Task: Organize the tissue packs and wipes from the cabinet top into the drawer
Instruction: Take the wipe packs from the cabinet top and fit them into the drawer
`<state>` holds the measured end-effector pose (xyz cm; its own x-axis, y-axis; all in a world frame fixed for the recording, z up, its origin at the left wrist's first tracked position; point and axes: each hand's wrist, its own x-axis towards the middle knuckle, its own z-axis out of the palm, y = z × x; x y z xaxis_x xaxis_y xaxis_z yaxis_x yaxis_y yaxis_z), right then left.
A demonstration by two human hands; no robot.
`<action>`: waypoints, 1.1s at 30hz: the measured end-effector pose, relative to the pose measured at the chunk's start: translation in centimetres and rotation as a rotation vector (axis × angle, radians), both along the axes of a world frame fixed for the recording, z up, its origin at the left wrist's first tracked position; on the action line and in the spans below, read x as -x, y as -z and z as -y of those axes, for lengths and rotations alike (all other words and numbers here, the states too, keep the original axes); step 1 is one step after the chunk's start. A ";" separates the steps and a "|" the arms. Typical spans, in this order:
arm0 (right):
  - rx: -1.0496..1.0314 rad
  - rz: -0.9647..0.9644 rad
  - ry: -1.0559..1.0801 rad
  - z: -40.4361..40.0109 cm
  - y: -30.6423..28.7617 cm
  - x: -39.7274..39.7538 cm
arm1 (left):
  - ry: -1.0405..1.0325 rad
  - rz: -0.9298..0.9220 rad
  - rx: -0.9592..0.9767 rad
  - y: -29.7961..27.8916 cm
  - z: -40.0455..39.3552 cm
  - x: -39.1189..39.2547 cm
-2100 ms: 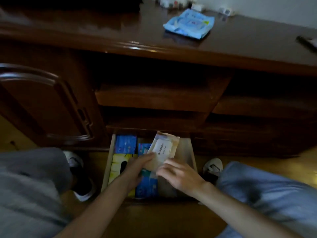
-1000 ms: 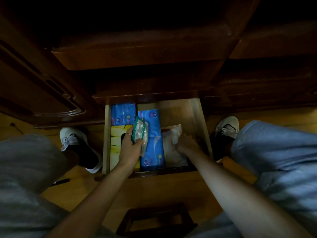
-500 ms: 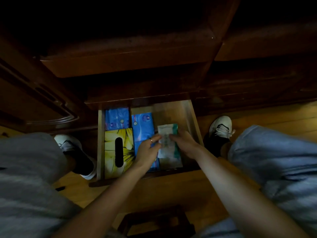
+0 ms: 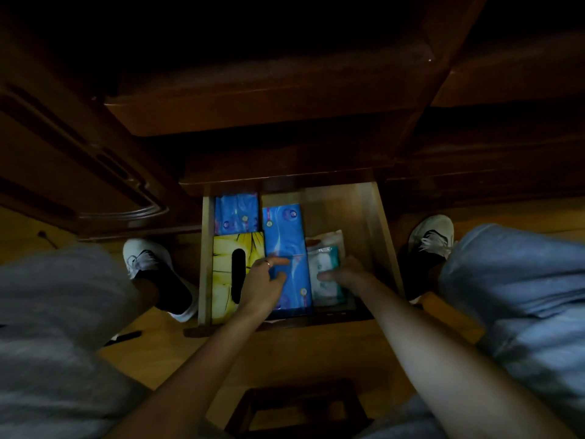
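Note:
The open wooden drawer point(image 4: 378, 217) holds a blue tissue pack point(image 4: 235, 213) at the back left, a yellow tissue box point(image 4: 223, 274) in front of it and a long blue tissue pack point(image 4: 285, 239) in the middle. A white and teal wipes pack point(image 4: 324, 264) lies at the right, on top of another white pack point(image 4: 326, 237). My left hand point(image 4: 264, 286) rests on the long blue pack with its fingers stretched out. My right hand point(image 4: 346, 274) grips the wipes pack at its right edge, thumb on top.
An open cabinet door point(image 4: 95, 172) juts out at the left, and dark shelves overhang the drawer. My knees and shoes point(image 4: 432, 236) flank the drawer. A dark stool point(image 4: 300, 403) stands on the wooden floor below my arms.
My left hand has let go of the wipes pack and slid left onto the blue pack. The wipes pack has come down flat into the drawer's right side under my right hand.

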<state>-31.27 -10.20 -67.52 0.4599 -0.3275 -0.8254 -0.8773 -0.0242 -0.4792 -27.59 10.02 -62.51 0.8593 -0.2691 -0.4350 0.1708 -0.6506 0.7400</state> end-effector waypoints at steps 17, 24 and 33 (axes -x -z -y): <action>-0.073 0.549 -0.294 -0.1 -22.5 -2.1 | -0.020 -0.270 0.714 -13.8 3.0 -2.6; 1.321 1.416 -0.311 -0.9 -38.3 -10.2 | -0.275 -0.354 0.844 -13.0 0.4 -3.1; 1.680 1.029 -0.305 -0.5 -41.2 -14.4 | -0.421 -0.407 0.716 -10.8 -0.6 -3.0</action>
